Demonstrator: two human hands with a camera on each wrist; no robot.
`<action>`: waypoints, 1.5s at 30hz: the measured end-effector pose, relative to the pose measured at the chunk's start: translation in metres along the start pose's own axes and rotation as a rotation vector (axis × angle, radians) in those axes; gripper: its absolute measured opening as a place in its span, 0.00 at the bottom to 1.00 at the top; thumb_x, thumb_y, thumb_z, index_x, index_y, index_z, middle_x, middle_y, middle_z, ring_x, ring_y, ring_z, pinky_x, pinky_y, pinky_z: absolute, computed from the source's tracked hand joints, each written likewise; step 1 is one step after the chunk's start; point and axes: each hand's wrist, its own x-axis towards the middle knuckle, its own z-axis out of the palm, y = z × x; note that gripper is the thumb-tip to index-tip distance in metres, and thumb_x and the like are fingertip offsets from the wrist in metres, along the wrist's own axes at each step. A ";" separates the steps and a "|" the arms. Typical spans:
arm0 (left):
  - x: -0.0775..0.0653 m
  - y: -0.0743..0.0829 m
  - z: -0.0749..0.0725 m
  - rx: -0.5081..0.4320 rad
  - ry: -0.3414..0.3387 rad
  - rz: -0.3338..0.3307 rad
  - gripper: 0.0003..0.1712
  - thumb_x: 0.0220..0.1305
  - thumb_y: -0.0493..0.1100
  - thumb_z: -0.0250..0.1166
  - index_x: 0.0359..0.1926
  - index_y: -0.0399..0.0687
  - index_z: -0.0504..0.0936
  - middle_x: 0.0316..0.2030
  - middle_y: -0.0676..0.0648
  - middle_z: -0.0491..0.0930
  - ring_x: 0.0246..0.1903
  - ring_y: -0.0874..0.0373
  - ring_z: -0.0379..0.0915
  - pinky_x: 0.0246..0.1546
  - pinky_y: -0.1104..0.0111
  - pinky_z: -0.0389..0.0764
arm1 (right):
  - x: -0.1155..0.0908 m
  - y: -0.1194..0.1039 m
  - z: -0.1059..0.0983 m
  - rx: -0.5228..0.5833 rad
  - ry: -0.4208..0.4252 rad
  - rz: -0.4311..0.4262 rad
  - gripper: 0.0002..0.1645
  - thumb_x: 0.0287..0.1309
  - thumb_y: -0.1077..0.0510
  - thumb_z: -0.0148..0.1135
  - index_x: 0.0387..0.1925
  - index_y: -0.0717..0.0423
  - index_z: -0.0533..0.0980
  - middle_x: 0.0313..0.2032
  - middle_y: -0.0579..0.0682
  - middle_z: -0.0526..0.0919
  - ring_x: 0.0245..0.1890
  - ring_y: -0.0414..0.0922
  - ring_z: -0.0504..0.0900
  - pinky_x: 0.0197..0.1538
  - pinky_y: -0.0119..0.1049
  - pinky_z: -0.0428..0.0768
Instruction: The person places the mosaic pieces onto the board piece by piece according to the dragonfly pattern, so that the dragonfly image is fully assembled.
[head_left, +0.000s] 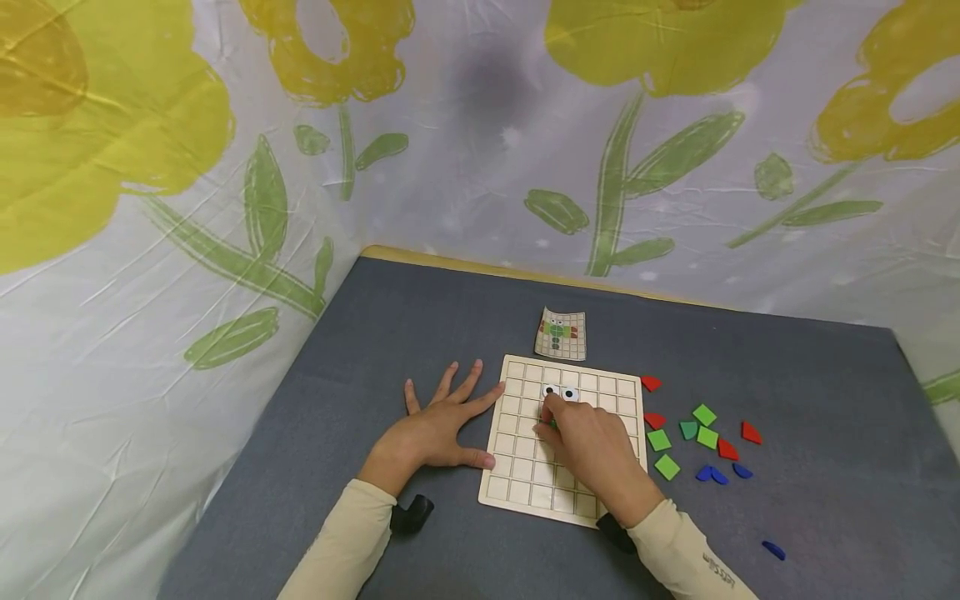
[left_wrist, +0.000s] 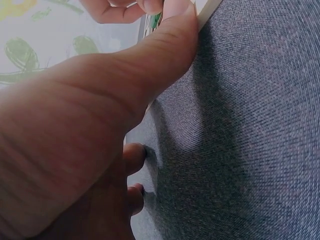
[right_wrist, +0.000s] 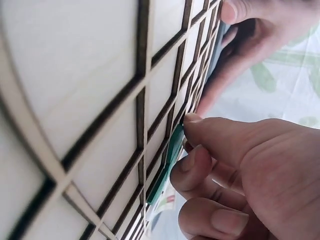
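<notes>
A pale wooden grid board [head_left: 521, 469] lies on the dark table. My left hand [head_left: 432, 429] is spread beside it, its thumb [left_wrist: 172, 37] and index finger touching the left edge. Above the board's upper middle, my right hand [head_left: 592, 437] has curled fingers, with thumb and fingertips at a green piece [right_wrist: 175, 141] on the grid. Another green piece [right_wrist: 157, 187] lies just beyond it. Two eye pieces, a left one [head_left: 551, 390] and a right one [head_left: 570, 394], sit in neighbouring squares above the fingers. From the head, the right hand mostly hides the green pieces.
Behind the board lies a picture card [head_left: 561, 336] with a small coloured figure on a grid. Right of the board are scattered loose pieces: light green squares [head_left: 667, 467], red ones [head_left: 751, 432] and blue ones [head_left: 742, 471]. A flower-printed curtain [head_left: 480, 183] borders the table.
</notes>
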 end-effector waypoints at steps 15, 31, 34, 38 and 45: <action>-0.001 0.001 -0.001 -0.026 -0.003 0.013 0.65 0.54 0.70 0.78 0.85 0.74 0.51 0.86 0.50 0.34 0.84 0.40 0.21 0.66 0.20 0.24 | -0.003 0.004 -0.001 0.021 0.008 -0.018 0.10 0.62 0.50 0.79 0.34 0.44 0.82 0.16 0.34 0.71 0.15 0.33 0.67 0.18 0.33 0.68; 0.001 0.004 0.000 0.019 -0.007 -0.019 0.65 0.52 0.72 0.76 0.85 0.77 0.49 0.86 0.54 0.32 0.84 0.43 0.21 0.67 0.20 0.25 | -0.017 0.043 -0.030 0.056 0.045 0.075 0.08 0.68 0.50 0.73 0.38 0.49 0.83 0.14 0.36 0.69 0.12 0.37 0.64 0.14 0.35 0.61; 0.001 0.004 0.000 0.010 -0.001 -0.018 0.65 0.52 0.72 0.77 0.85 0.77 0.50 0.86 0.54 0.33 0.84 0.42 0.21 0.66 0.20 0.25 | -0.025 0.061 -0.038 0.060 0.053 0.110 0.09 0.69 0.51 0.72 0.39 0.50 0.82 0.14 0.37 0.69 0.11 0.38 0.63 0.14 0.35 0.61; 0.001 0.005 0.000 0.008 -0.002 -0.018 0.65 0.52 0.71 0.78 0.85 0.76 0.50 0.86 0.54 0.34 0.84 0.42 0.21 0.66 0.20 0.25 | -0.038 0.086 -0.048 0.054 0.077 0.155 0.09 0.70 0.51 0.71 0.41 0.52 0.83 0.18 0.39 0.74 0.13 0.38 0.67 0.15 0.37 0.64; 0.000 0.005 -0.001 0.014 0.008 -0.011 0.65 0.52 0.71 0.78 0.85 0.74 0.52 0.86 0.52 0.36 0.84 0.41 0.23 0.66 0.19 0.27 | -0.057 0.120 -0.062 0.018 0.097 0.209 0.12 0.68 0.51 0.73 0.46 0.54 0.85 0.34 0.48 0.86 0.20 0.38 0.76 0.17 0.37 0.70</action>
